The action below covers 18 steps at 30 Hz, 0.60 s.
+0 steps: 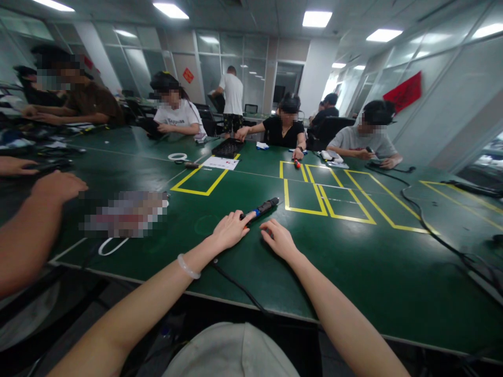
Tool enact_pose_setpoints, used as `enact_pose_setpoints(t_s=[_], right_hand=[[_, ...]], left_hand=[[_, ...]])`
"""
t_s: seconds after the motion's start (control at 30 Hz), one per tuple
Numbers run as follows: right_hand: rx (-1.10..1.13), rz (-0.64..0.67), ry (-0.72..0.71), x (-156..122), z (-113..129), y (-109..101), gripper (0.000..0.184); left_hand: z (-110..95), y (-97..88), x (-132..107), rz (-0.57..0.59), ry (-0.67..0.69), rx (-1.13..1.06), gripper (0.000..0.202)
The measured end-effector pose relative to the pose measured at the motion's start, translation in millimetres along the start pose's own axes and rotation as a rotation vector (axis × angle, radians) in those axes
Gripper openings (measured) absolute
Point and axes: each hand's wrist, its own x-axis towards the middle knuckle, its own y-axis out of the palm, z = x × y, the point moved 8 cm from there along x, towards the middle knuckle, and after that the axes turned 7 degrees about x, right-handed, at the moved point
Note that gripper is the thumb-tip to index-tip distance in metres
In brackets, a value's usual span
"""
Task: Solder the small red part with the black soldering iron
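Note:
My left hand (231, 230), with a pale bracelet (188, 267) at the wrist, rests on the green table with its fingers closed around what looks like an electric screwdriver (264, 208). The tool has a black nose, a blue band and a thin tip that points away to the right. Its rear part is hidden under my hand. Just to the right, my right hand (280, 238) lies near the tool without touching it. Those fingers are loosely bent and hold nothing. A black cable (239, 287) runs from below my left wrist over the table's front edge.
Yellow tape outlines (305, 211) mark the green table (220, 283). Across it, a co-worker touches a black tray (228, 147) and a red tool (297, 163). A white sheet (220, 163) lies nearby. Another person's arm (35, 230) reaches in at left. A long cable (418, 209) crosses at right.

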Motion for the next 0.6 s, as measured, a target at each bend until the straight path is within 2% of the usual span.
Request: enact_pose_setpoints(t_s=[0.23, 0.4, 0.5, 0.6], right_hand=[[0.008, 0.028, 0.013, -1.0, -1.3, 2.0, 0.015], [0.007, 0.03, 0.013, -0.9, -3.9, 3.2, 0.015], [0.004, 0.033, 0.015, -0.5, -4.8, 3.5, 0.015], [0.0, 0.035, 0.014, -0.3, -4.7, 3.3, 0.015]], left_hand=[[89.7, 17.1, -7.8, 0.099, -0.232, 0.055, 0.059], [153.8, 30.6, -22.6, 0.14, -0.432, 0.085, 0.06], [175.5, 32.8, -32.2, 0.132, -0.507, 0.126, 0.06], [180.4, 28.4, -38.7, 0.103, -0.549, 0.167, 0.058]])
